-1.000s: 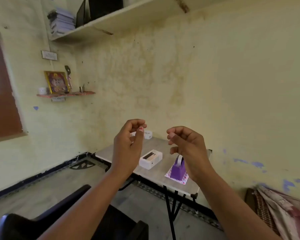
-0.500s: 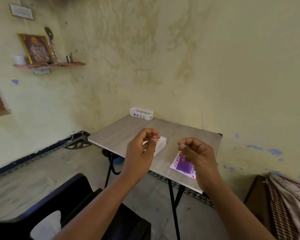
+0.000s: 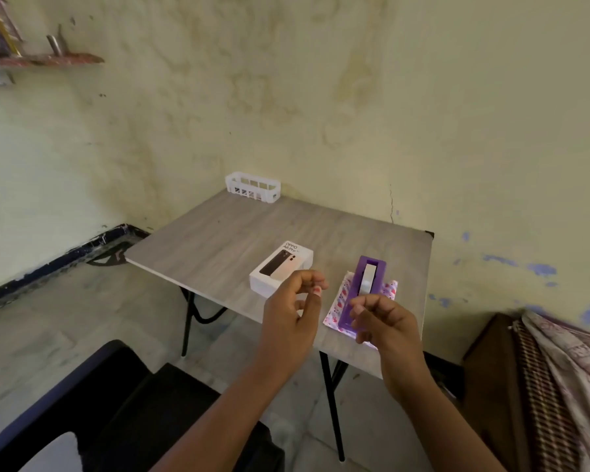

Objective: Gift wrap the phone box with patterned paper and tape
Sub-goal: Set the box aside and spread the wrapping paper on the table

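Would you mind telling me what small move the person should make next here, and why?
Probably lift the purple tape dispenser off the folded pink patterned paper with the right hand. The dispenser sits on the paper, pinning it, while the white phone box lies unwrapped beside it on the grey table, and both hands hover empty.

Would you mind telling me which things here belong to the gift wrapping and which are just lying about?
For the job: phone box; patterned paper; purple tape dispenser.

Lying about: white basket; black chair; wall shelf; draped cloth.
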`<move>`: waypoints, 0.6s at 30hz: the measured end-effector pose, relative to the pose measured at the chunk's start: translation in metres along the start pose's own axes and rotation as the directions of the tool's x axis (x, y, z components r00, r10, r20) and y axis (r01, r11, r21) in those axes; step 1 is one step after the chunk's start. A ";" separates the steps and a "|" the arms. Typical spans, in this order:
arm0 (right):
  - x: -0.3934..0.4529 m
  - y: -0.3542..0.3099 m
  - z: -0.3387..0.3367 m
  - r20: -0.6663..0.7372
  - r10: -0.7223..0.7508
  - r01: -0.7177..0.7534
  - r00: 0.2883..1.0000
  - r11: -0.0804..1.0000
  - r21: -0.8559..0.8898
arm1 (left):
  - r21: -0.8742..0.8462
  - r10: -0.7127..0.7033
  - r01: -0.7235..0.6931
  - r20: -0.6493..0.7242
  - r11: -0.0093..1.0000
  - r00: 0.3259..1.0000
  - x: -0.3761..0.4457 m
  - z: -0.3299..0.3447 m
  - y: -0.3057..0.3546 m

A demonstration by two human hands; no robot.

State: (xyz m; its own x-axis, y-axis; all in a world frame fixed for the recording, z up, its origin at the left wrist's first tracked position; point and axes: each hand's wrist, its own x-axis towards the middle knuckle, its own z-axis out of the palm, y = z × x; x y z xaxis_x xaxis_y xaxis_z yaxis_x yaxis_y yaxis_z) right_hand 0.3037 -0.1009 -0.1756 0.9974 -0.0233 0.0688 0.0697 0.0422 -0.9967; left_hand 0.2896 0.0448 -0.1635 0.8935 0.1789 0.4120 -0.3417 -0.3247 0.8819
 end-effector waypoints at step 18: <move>0.178 0.073 -0.029 0.032 0.237 -0.235 0.971 0.970 -0.058 | 0.066 -0.176 0.183 -0.099 0.981 0.979 0.126 0.089 -0.105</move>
State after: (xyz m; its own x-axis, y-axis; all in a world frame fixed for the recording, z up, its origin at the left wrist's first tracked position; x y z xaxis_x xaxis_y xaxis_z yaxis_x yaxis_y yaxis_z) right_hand 0.4853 -0.1312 -0.2376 0.9855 0.0198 -0.1682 -0.1680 -0.0115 -0.9857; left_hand 0.4639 0.0184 -0.2244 0.9064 0.3243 0.2706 -0.1519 -0.3473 0.9253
